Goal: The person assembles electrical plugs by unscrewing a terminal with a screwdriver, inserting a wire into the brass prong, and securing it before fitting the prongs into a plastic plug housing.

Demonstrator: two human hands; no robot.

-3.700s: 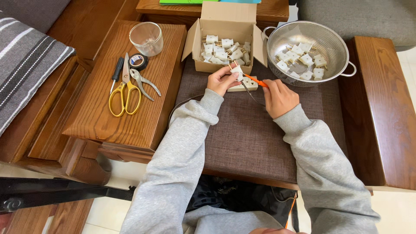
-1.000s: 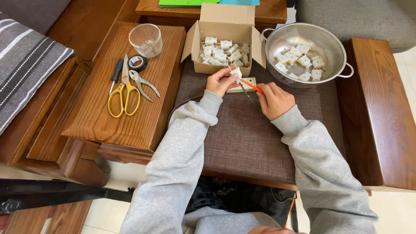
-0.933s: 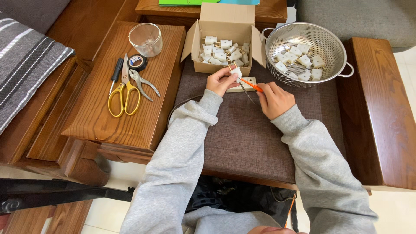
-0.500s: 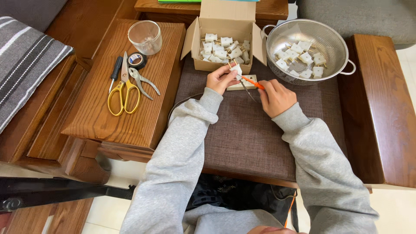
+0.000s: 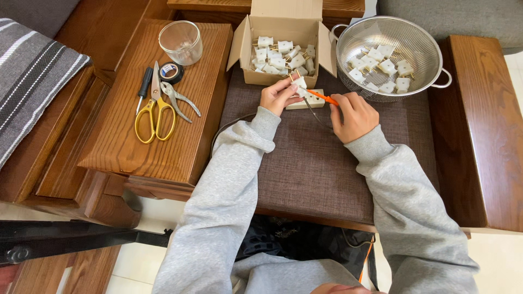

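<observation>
Orange screwdriver [image 5: 322,98] tip toward white plug [image 5: 299,87]

Brown mat [image 5: 321,169] under cardboard box [image 5: 280,80], colander [image 5: 419,54].

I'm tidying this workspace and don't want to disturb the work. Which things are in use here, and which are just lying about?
In use:
left hand holding a white plug
right hand holding an orange screwdriver
cardboard box of plugs
metal colander of plugs
white socket block

Lying about:
yellow scissors
pliers
tape roll
glass cup
striped cushion
</observation>
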